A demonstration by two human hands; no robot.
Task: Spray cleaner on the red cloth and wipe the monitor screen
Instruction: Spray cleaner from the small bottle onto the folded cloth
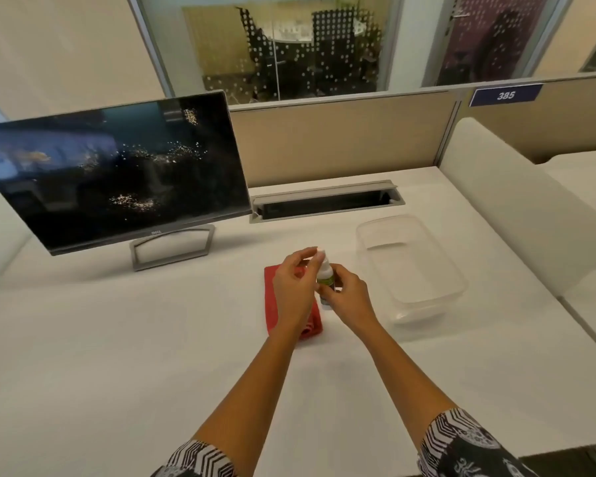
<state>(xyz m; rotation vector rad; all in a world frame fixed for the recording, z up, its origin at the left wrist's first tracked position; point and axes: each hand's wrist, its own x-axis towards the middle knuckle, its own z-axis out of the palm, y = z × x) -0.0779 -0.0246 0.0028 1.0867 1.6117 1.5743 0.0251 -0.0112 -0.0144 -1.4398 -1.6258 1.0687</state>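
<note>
The step in hand looks like readying the cleaner: the cloth has not yet been sprayed, as far as can be judged. At the centre of the frame the right hand (348,294) is wrapped around the body of a small spray bottle (325,276), holding it upright. The left hand (295,287) pinches the bottle's top between thumb and fingertips, as if freeing a cap or setting the nozzle; which of the two cannot be told. The red cloth (310,327) lies folded on the worktop (152,339) directly under both hands, partly hidden by the left wrist.

The next move probably calls for a clear nozzle aimed down at the cloth, then a press on the pump, with the bottle kept over the fabric so no mist lands on the worktop. After that the cloth must travel to the monitor (117,173) at the upper left, whose dark screen shows pale speckles.

The worktop is white and plain. A clear plastic container (460,277) sits right of centre, and a grey cable slot (327,201) lies behind it. Beige partitions close the back, one bearing a blue plate (505,95) reading 385, with dotted glass panels above.
</note>
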